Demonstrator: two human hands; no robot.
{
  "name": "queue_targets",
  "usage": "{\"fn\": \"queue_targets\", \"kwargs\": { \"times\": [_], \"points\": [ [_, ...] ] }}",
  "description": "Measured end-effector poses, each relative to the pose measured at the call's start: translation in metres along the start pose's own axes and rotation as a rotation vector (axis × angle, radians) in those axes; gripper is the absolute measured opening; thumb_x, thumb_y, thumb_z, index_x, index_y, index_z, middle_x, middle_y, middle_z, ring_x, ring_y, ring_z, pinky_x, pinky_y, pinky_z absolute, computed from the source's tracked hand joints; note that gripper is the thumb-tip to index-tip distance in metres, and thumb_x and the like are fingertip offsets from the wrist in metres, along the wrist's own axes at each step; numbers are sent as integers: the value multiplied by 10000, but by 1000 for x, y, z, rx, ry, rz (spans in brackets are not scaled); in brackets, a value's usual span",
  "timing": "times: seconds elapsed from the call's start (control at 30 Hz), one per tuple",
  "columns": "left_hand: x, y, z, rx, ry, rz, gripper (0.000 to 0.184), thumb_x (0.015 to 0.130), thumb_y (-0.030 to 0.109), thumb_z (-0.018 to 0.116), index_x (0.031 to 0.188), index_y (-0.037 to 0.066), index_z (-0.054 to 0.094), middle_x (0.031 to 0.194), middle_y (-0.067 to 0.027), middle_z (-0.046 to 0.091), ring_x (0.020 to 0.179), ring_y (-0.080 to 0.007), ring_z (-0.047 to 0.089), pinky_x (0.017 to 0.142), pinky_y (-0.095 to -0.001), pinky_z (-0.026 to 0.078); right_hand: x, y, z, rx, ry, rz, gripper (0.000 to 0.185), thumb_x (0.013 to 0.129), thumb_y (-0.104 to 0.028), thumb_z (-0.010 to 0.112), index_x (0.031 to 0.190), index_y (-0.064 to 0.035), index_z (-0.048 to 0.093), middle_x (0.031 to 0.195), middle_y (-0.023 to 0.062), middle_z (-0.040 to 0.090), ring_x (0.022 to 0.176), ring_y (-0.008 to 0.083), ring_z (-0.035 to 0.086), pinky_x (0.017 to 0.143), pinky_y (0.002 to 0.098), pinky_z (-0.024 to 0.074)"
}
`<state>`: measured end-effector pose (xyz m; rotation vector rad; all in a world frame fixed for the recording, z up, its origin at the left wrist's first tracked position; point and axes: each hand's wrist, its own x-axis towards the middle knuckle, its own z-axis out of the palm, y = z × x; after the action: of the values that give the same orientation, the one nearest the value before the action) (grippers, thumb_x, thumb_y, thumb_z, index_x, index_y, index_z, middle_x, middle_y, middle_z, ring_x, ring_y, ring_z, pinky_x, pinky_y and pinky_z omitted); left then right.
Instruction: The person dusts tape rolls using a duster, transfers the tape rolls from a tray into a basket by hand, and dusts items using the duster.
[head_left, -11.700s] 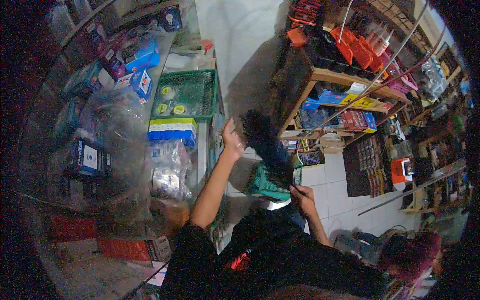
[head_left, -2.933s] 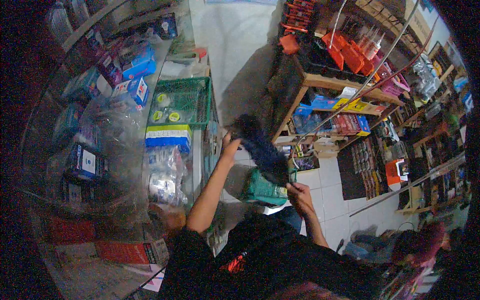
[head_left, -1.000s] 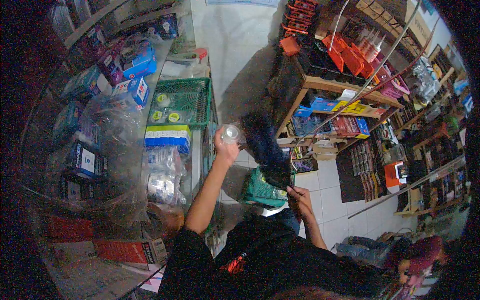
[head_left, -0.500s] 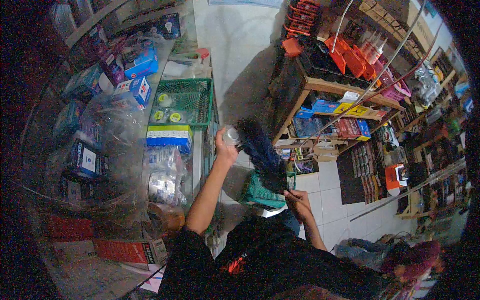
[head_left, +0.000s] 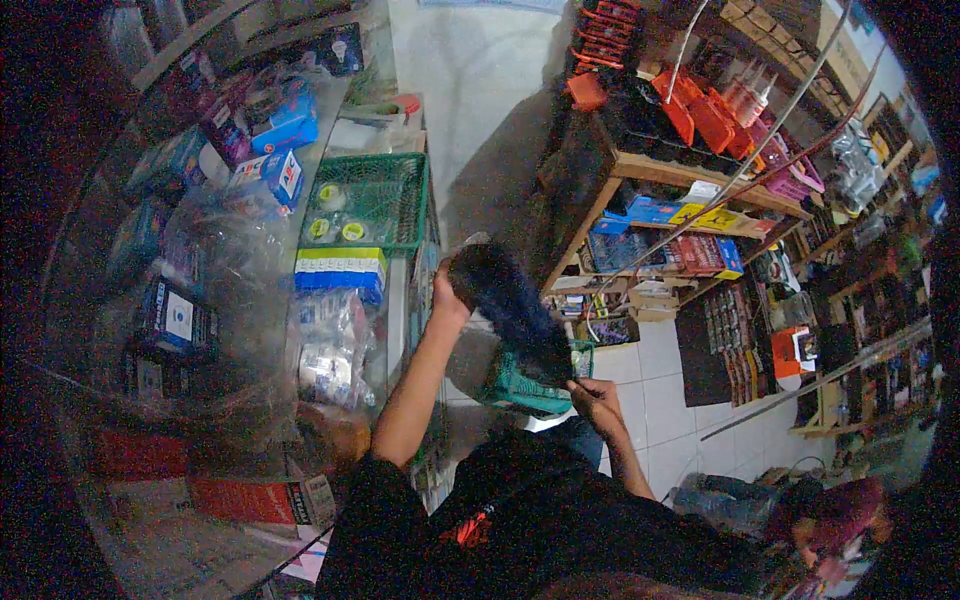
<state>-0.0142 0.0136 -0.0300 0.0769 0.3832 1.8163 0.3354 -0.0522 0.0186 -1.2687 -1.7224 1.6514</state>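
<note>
So your right hand [head_left: 597,402] has its fingers clenched on the thin end of a dark feather duster [head_left: 515,315], which points toward 11 o'clock from there. Its fluff reaches your left hand [head_left: 450,292] and hides those fingers, so can't tell their grip. Green basket's [head_left: 423,205] between 10 and 11 o'clock from your left.

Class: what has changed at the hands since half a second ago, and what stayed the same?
The dark duster has swung left, nearly hiding the clear container in the left hand. The right hand still grips the duster; the upper green basket stayed put.
</note>
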Motion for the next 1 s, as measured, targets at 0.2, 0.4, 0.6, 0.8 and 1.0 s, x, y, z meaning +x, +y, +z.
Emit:
{"fn": "queue_targets", "kwargs": {
  "times": [0.2,0.4,0.6,0.8,1.0],
  "points": [
    [-1,-3,-2,33,-1,-43,443,911,375,519,1210,49,559,1190,-100,621,1137,-295,557,988,-447,440,4,5,3,-40,111,-7,357,926,-259,639,645,-58,549,586,-66,441,520,40,363,462,235,270],
    [11,-5,-16,-44,83,-73,371,913,378,512,1132,97,612,1111,-94,662,1046,-276,609,953,-426,467,3,14,-4,12,104,-61,359,927,-264,638,643,-64,550,589,-67,443,511,45,368,451,237,268],
    [1,-4,1,52,14,-31,376,913,391,495,1089,90,635,1090,-98,675,1036,-282,622,964,-426,469,-1,8,7,46,136,-12,363,928,-260,638,637,-61,548,587,-59,456,504,47,372,449,234,273],
    [-2,-2,2,9,135,-67,400,934,382,455,1149,88,620,1204,-97,635,1104,-285,588,974,-437,455,4,14,-4,36,151,-70,315,921,-244,648,673,-52,607,595,-65,472,514,44,384,456,233,283],
    [-9,-3,5,-8,-259,-43,410,937,365,448,1176,79,618,1189,-117,639,1098,-309,590,1010,-443,436,2,9,7,-23,72,20,313,915,-253,656,675,-58,614,604,-77,478,530,37,387,471,227,281]
  ]
}}
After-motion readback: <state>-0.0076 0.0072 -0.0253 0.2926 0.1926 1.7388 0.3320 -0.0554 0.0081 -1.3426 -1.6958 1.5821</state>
